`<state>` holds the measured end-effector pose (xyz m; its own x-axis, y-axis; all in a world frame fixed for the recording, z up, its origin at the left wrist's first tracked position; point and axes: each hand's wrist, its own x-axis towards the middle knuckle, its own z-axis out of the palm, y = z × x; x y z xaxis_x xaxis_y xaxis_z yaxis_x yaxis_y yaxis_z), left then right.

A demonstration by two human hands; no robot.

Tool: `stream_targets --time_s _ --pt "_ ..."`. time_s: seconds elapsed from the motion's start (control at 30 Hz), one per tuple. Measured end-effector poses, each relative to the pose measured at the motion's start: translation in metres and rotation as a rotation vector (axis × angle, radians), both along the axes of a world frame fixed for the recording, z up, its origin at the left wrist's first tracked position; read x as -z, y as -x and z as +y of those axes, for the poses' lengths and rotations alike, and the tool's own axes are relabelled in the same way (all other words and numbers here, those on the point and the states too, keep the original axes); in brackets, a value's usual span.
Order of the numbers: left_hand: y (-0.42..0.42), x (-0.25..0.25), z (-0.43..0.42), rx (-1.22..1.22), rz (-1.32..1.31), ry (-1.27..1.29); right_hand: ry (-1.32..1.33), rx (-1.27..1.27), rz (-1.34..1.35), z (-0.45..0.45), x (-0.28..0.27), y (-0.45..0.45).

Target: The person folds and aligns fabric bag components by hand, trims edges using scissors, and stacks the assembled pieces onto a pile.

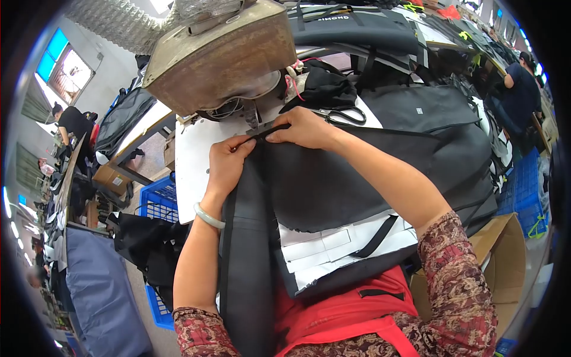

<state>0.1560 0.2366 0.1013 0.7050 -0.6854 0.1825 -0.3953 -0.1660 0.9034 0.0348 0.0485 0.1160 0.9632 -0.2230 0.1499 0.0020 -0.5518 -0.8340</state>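
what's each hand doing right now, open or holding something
Left hand: closed, pinching the edge of the black fabric.
Right hand: closed, thumb and fingers pinching the black fabric's edge.

a crinkled silver duct (113, 21) crosses the upper left. a window (70, 74) sits in the wall (116, 62). at the right, a blue crate (523, 199) stands near a cardboard box (505, 256). a person in black (74, 123) leans at the left.

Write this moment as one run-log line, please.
left hand: pinches black fabric | right hand: pinches black fabric close by | sewing machine: just beyond both hands
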Motion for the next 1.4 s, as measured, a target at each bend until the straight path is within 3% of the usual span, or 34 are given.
stream_targets --time_s 0.17,0.27,0.33,0.43,0.53,0.67,0.7,0.8,0.87,0.93,1.03,1.1,1.17,1.2,1.23,1.3,1.4 --pt "0.000 -0.009 -0.001 -0.021 -0.095 -0.019 -0.081 0.006 -0.008 -0.004 0.002 -0.009" --pt "-0.010 -0.004 -0.001 -0.038 -0.101 -0.011 -0.305 0.045 0.006 -0.018 0.008 -0.020" --pt "-0.014 -0.003 0.007 -0.043 -0.079 -0.016 -0.185 0.187 -0.075 -0.017 0.002 -0.008" --pt "0.017 0.009 0.028 0.028 -0.069 -0.130 -0.064 -0.025 -0.043 -0.011 0.003 0.036" --pt "0.050 0.054 0.053 0.118 -0.002 -0.173 0.368 0.005 -0.127 -0.008 0.039 0.085" --pt "0.080 0.104 0.076 0.143 0.151 -0.218 0.429 0.137 0.023 -0.026 0.086 0.141" --pt "0.079 0.122 0.081 0.119 0.074 -0.256 0.393 0.190 -0.030 -0.024 0.090 0.155" --pt "0.089 0.120 0.091 0.121 0.182 -0.105 0.296 0.130 0.242 -0.039 0.104 0.194" --pt "0.095 0.108 0.096 0.132 0.230 -0.215 0.391 0.109 0.245 -0.041 0.087 0.220" --pt "0.100 0.116 0.098 0.132 0.261 -0.220 0.434 0.048 0.256 -0.047 0.027 0.243" --pt "0.113 0.136 0.099 0.181 0.294 -0.213 0.807 0.226 0.140 -0.074 -0.056 0.280" --pt "0.125 0.150 0.098 0.205 0.174 -0.233 1.130 0.363 -0.142 -0.130 -0.089 0.307" --pt "0.141 0.160 0.092 0.232 0.067 -0.285 1.470 0.549 -0.141 -0.171 -0.143 0.337" --pt "0.140 0.175 0.091 0.289 0.157 -0.268 1.496 0.714 -0.139 -0.203 -0.160 0.360" --pt "0.144 0.173 0.088 0.296 0.187 -0.291 1.669 0.636 -0.315 -0.188 -0.197 0.372" --pt "0.154 0.167 0.084 0.258 0.220 -0.326 1.834 0.793 -0.393 -0.183 -0.224 0.399" --pt "0.147 0.182 0.082 0.223 0.245 -0.297 1.886 0.677 -0.439 -0.156 -0.234 0.415"
